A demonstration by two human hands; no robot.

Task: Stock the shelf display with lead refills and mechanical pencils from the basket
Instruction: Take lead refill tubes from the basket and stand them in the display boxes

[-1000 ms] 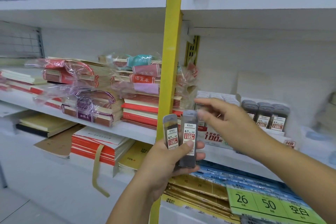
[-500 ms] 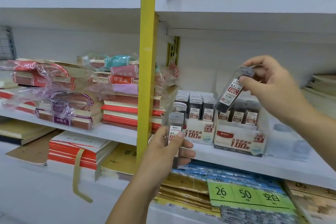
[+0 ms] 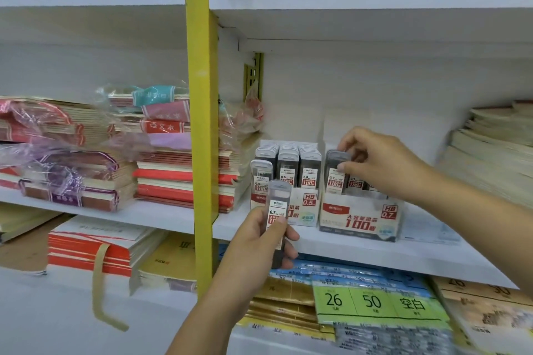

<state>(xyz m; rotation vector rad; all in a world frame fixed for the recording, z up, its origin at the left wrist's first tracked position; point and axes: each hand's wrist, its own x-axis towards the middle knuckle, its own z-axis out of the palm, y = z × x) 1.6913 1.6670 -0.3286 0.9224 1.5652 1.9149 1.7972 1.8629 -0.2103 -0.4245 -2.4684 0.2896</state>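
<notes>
Two slim clear plastic lead-refill cases with white-and-red labels are held, one in each grip. The left grip (image 3: 259, 242) has its fingers curled round the first refill case (image 3: 278, 207), thumb laid across the label marked 0.7. It holds this case upright in front of the shelf edge, lower than the display boxes and nearer the camera.

The right grip (image 3: 380, 164) pinches the grey cap of the second refill case (image 3: 334, 173) between thumb and forefinger, with the other fingers curled. That case stands upright at the front left of the white cardboard display box marked HB 0.7 (image 3: 360, 222). More cases stand just beside it, partly hidden by the hand. Whether it is fully seated cannot be told.

Just to the left stands a matching white display box marked HB 0.5 (image 3: 307, 206), filled with rows of white-capped cases. Both boxes rest on the white shelf board (image 3: 375, 252), to the right of the yellow upright post (image 3: 200, 124).

Left of the post lie stacks of red-and-cream exercise books (image 3: 178, 181), some in crinkled plastic wrap. On the shelf below lie blue and gold paper packs under a green label strip (image 3: 372, 301) reading 26 and 50.
</notes>
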